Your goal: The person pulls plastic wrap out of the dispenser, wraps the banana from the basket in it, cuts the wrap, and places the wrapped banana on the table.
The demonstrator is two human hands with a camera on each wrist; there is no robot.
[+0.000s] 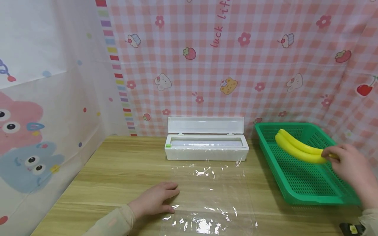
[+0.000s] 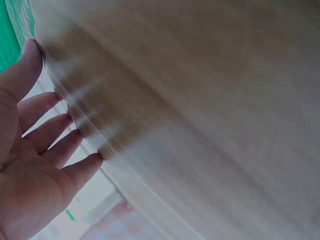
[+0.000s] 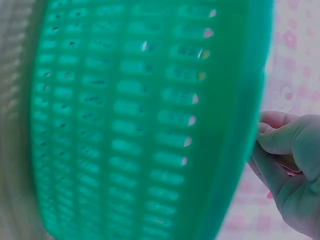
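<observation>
Two yellow bananas, joined at the stem, hang above the green basket. My right hand pinches them by the stem at their right end. In the right wrist view the basket's wall hides the bananas, and part of my right hand shows beside the rim. My left hand rests on the table with fingers spread, at the left edge of a sheet of clear plastic wrap. In the left wrist view the fingertips of my left hand touch the surface.
The plastic wrap stretches forward from a white wrap dispenser with its lid raised and a green slider at its left. A patterned cloth hangs behind the wooden table. Near the lower right lies a black object.
</observation>
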